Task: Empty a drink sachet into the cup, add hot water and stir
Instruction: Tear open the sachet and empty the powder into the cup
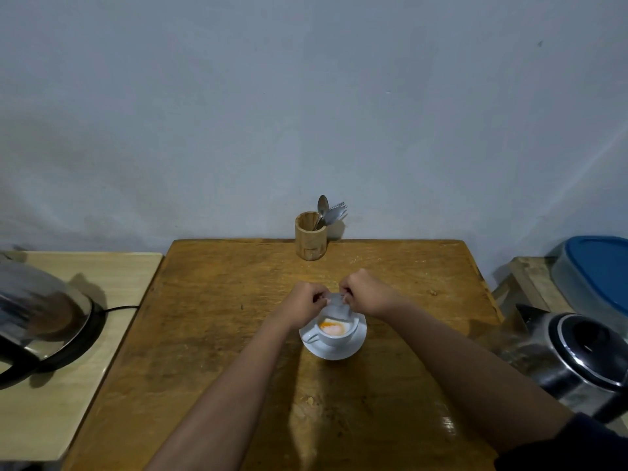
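While a pale, matte blue-grey wall (306, 96) fills the upper half of the frame, a worn wooden table (217, 334) with a scuffed, glossy amber top spreads across the lower middle. At lower left a lighter, smooth side table (51, 402) carries a rounded, mirror-bright steel kettle (37, 317) with a black cord. At right edge sits a second polished steel kettle (574, 362) with a black lid, and above it a grey container with a blue lid (598, 270). Against the wall at the table's far edge stands a cylindrical wooden holder (310, 240) holding metal spoons and forks (328, 212). Just below centre, a round white saucer (353, 348) bears a glazed white cup (336, 329) containing pale pink and orange powder. Directly above the cup, the left hand (302, 304) and right hand (365, 294) each pinch, fingers curled tight, an upper corner of a small translucent sachet (336, 305), which hangs over the cup's rim.
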{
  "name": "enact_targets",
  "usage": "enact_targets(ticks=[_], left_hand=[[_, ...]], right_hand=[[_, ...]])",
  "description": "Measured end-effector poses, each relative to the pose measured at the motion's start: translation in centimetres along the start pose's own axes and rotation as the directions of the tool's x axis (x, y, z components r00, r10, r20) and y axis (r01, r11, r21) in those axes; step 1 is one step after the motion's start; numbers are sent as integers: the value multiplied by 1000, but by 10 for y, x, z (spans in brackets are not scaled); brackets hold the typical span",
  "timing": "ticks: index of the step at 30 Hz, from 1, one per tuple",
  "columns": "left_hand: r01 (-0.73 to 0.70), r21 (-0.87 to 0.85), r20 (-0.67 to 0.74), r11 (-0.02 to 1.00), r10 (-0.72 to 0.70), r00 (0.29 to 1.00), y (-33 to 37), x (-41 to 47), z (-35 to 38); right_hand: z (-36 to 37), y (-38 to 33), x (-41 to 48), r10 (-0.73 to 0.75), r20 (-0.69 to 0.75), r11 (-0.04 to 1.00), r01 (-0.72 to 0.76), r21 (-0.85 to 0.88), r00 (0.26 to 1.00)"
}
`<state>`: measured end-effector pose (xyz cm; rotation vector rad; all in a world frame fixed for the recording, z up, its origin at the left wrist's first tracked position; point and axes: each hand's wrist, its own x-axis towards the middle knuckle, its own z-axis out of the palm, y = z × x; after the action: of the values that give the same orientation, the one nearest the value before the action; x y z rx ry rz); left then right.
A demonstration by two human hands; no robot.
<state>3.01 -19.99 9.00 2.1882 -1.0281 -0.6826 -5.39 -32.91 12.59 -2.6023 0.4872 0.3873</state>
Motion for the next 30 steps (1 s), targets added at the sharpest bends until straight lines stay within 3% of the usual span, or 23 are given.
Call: enact_targets(ticks=[16, 22, 30], left_hand=[[61, -103, -62, 993, -68, 996, -4, -5, 3], [48, -150, -88, 988, -61, 994, -2, -9, 8], [24, -395, -187, 918, -106, 977, -13, -32, -19]], right_hand=[[-3, 2, -8, -45, -14, 998, 45, 32, 999], [-3, 4, -13, 0, -30, 996, 3, 93, 1000], [4, -24, -6, 13, -147, 940, 38, 339, 989]])
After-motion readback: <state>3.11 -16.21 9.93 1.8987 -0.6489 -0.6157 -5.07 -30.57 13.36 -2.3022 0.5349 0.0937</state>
